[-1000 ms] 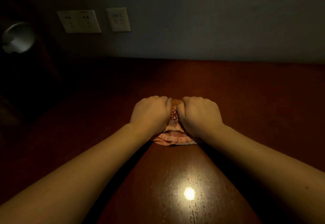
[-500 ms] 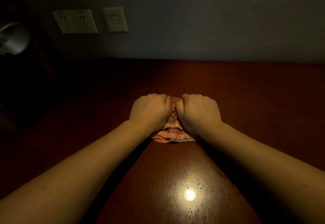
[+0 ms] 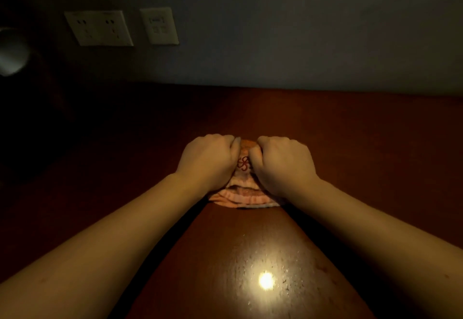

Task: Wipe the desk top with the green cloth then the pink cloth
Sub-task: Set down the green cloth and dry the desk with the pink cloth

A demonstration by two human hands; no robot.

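I see the pink cloth (image 3: 244, 194) bunched on the desk top (image 3: 363, 143) at mid-frame, its striped hem spread toward me and a small embroidered motif showing between the hands. The left hand (image 3: 209, 159) and right hand (image 3: 283, 162) sit side by side on it, knuckles up, fingers curled down into the fabric; the fingertips are hidden, so I read this as gripping it. The reddish-brown wood is glossy, with a bright light reflection (image 3: 266, 280) near me. The desk meets a grey wall (image 3: 300, 30), which carries a double socket plate (image 3: 99, 28) and a smaller panel (image 3: 159, 26). A pale round object (image 3: 11, 52) sits in the dark far left.
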